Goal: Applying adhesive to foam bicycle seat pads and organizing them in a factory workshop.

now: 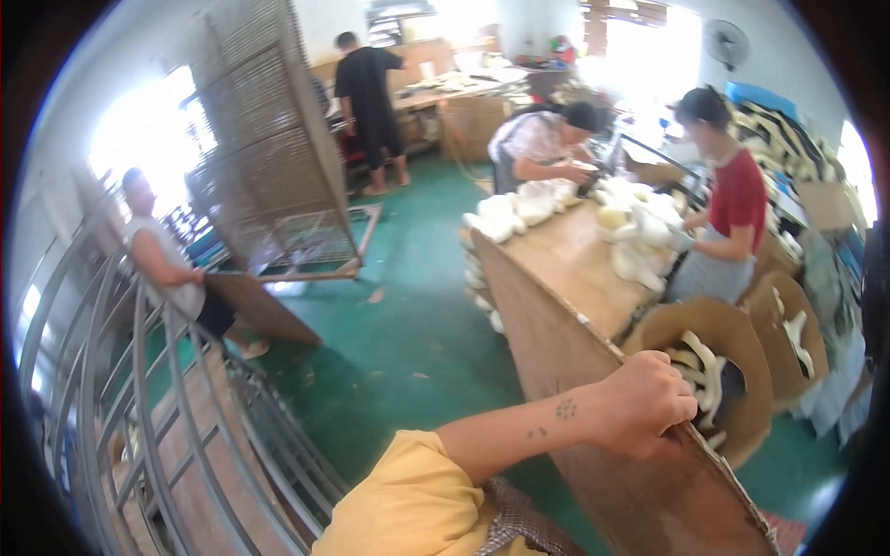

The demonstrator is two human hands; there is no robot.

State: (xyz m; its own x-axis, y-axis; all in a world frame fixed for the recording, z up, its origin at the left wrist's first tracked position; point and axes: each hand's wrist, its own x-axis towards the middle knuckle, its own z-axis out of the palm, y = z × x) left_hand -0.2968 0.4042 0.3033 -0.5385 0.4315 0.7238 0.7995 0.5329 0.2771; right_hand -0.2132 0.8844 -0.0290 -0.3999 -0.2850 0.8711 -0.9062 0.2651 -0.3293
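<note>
My left arm, in a yellow sleeve, comes up from the lower edge and reaches across to the right. My left hand [649, 398] is closed over the upper edge of a large brown board [547, 352], its fingers curled over the far side. The board stands on edge and runs from the middle of the view down to the lower right. A fold of checked cloth [524, 519] shows below my forearm. My right hand is out of view.
Behind the board, two people work at a table with whitish pieces [640, 218]. Round brown bins [756, 408] stand at right. At left are metal bars [176, 417], a person holding a panel [264, 310] and a tall slatted rack [269, 139]. Another person stands farther back on green floor [408, 315].
</note>
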